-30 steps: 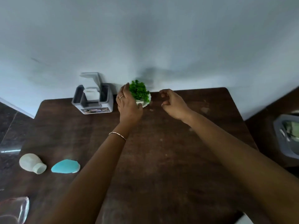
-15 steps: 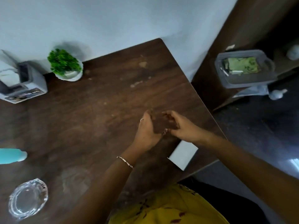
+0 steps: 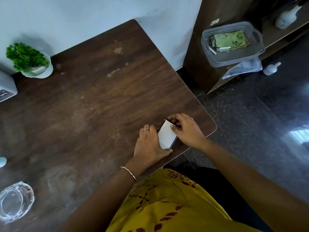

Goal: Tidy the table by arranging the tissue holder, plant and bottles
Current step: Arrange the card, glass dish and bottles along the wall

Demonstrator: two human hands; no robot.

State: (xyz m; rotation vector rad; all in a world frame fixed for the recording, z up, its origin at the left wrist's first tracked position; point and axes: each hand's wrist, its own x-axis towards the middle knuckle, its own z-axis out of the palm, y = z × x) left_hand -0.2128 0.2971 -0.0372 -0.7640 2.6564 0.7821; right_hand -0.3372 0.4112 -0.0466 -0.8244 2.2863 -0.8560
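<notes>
Table (image 3: 93,101): dark wood, worn pale in patches, set against a light wall.
Box (image 3: 166,137): small, white, flat top, a dark edge along its right side; it sits near the table's right front corner, one end tipped up slightly.
Left hand (image 3: 148,144): palm down on the table, fingers curled against the box's left side, thumb at its near end; ring on one finger, thin bracelet at the wrist.
Right hand (image 3: 185,129): closed on the box from the right, thumb on top, fingers hooked over the far end.
Plant (image 3: 27,58): green, in a white pot, upright at the back left by the wall, well apart from the hands.
Tissue holder (image 3: 6,87): grey, mostly cut off by the left edge, just beside the plant.
Bottle (image 3: 2,161): only a pale teal tip shows at the left edge, probably lying down.
Glass dish (image 3: 15,200): clear, at the front left corner.
Basket (image 3: 231,43): grey, perforated, on a shelf right of the table, green cloth inside.
</notes>
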